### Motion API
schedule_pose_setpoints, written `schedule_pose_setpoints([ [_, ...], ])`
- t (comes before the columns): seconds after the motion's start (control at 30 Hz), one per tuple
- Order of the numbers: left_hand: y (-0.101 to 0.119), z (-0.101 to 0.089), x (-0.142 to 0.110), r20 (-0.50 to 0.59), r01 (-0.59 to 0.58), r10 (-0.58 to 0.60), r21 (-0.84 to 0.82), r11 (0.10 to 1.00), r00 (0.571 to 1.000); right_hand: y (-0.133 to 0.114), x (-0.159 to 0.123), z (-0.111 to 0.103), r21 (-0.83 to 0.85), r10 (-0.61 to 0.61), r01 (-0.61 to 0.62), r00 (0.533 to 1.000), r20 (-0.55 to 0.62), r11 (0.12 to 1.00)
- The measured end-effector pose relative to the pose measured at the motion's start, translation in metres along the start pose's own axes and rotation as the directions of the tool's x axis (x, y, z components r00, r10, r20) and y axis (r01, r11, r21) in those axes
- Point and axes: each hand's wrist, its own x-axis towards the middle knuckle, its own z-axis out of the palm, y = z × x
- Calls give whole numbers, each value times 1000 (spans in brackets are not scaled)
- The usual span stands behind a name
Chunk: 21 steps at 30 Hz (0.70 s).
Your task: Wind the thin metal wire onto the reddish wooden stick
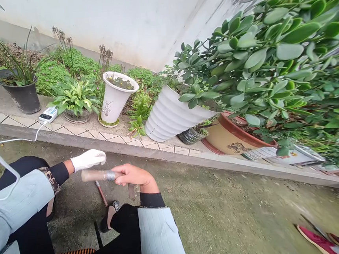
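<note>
My left hand (88, 159), in a white glove, is closed with its fingertips pinched together. Whatever thin thing it may hold is too small to make out. Bare and closed, my right hand (135, 174) grips a wooden-handled tool (95, 175) near its silver-wrapped collar. The handle points left, below the gloved hand, and is smeared by motion. A flat greyish piece (131, 192) shows beneath my right hand; whether it belongs to the tool I cannot tell. Between my feet, a reddish-brown stick-like handle (101, 194) lies on the ground.
A tiled ledge (135, 142) runs across in front, bearing a black pot (22, 94), a white pot (114, 102), a tilted ribbed white pot (168, 113) and a large brown pot (232, 135). A white power strip (48, 115) trails its cable left. Another person's red shoe (316, 240) is at lower right.
</note>
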Motion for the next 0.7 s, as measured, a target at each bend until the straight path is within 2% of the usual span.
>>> schedule_pose_setpoints([
  [0.03,-1,3,0,16,5,-5,-10,1000,1000,-1,-6,-4,79,-76,87,988,-132,993],
  [0.07,-2,6,-1,44,7,-6,-13,1000,999,-1,-11,-8,135,-132,177,947,-292,975],
  [0.13,0,11,-3,130,-16,15,11,1000,991,3,-19,-20,165,-149,297,797,-585,940],
  [0.17,2,12,-5,182,-45,38,34,998,983,6,-21,-26,159,-122,311,717,-686,937],
  [0.23,8,12,-8,257,-125,102,74,989,961,15,-21,-37,134,-32,224,610,-792,965],
  [0.27,11,11,-9,276,-159,131,83,984,952,18,-20,-40,104,14,122,581,-814,987],
  [0.33,16,8,-11,279,-185,155,83,979,948,23,-17,-44,-19,76,-163,553,-829,986],
  [0.4,18,4,-11,256,-169,148,63,984,955,24,-13,-43,-187,100,-430,563,-821,883],
  [0.43,19,2,-12,240,-158,143,45,986,960,24,-10,-40,-264,113,-517,587,-802,814],
  [0.5,18,0,-12,201,-143,137,12,990,970,21,-2,-31,-389,175,-594,676,-716,704],
  [0.57,15,-3,-11,157,-135,133,6,991,979,20,8,-18,-492,278,-572,790,-547,656],
  [0.6,14,-4,-11,137,-132,129,15,991,982,20,14,-12,-532,331,-532,840,-430,659],
  [0.63,12,-5,-10,119,-128,124,30,991,985,20,20,-5,-547,379,-486,874,-305,681],
  [0.7,9,-8,-8,75,-120,115,71,990,991,19,29,5,-529,399,-379,913,-81,760],
])
